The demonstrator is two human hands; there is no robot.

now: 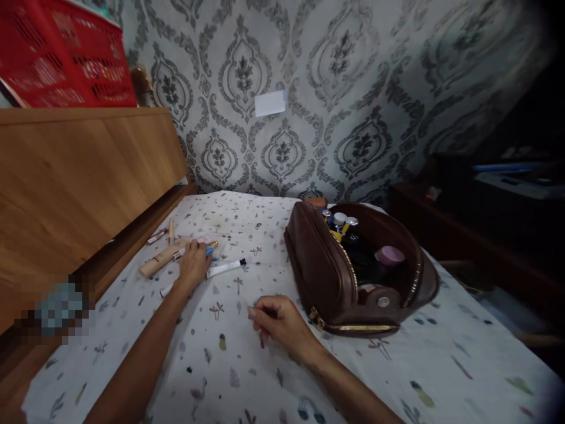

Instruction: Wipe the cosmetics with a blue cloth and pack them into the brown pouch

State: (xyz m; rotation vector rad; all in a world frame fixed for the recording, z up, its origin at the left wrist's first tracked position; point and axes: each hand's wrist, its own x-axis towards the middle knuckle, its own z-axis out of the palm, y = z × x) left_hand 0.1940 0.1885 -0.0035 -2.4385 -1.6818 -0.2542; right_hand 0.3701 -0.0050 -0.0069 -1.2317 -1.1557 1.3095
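Note:
My left hand (194, 263) rests on a small group of cosmetic tubes at the left of the patterned cloth; what its fingers hold, if anything, is hidden. A beige tube (154, 263) lies left of it, and a white tube with a black cap (226, 268) lies to its right. Over the middle of the cloth, my right hand (279, 324) is closed with curled fingers, and nothing shows between them. Right of that hand stands a brown leather bag (320, 259), unzipped, with silver-capped bottles (351, 222) and a pink round item (390, 255) inside.
The printed cloth (247, 377) covers the surface. A wooden cabinet (88, 165) borders it on the left, with a red basket (70, 59) on top. Patterned wallpaper rises behind, and dark furniture (410, 218) stands at the right.

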